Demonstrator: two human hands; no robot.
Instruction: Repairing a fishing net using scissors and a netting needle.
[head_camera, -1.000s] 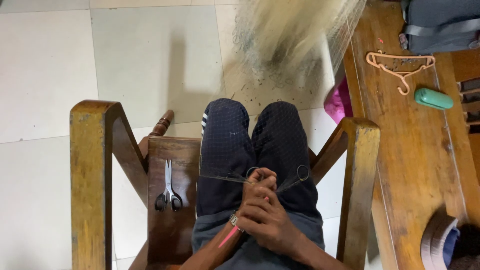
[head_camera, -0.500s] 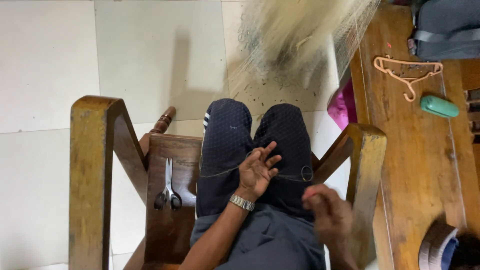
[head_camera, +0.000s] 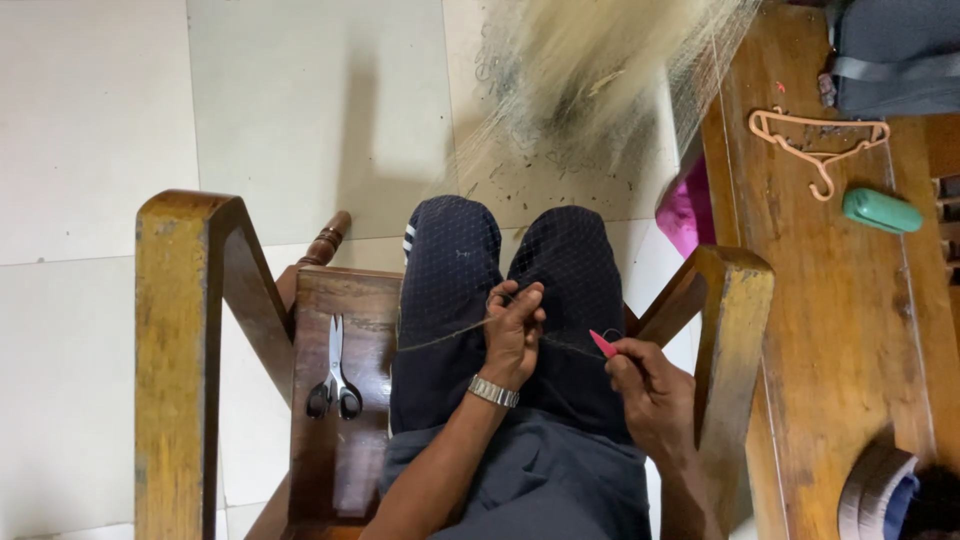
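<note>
My left hand (head_camera: 513, 335) is pinching the net (head_camera: 560, 270) on my lap while my right hand (head_camera: 645, 390) is gripping the pink needle (head_camera: 603, 344), and I am risking snagging the thread.

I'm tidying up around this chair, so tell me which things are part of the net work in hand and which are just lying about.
In use:
left hand gripping the fishing net
right hand holding a red netting needle

Lying about:
scissors on the chair seat
pink hanger
green case
grey bag on the table
</note>
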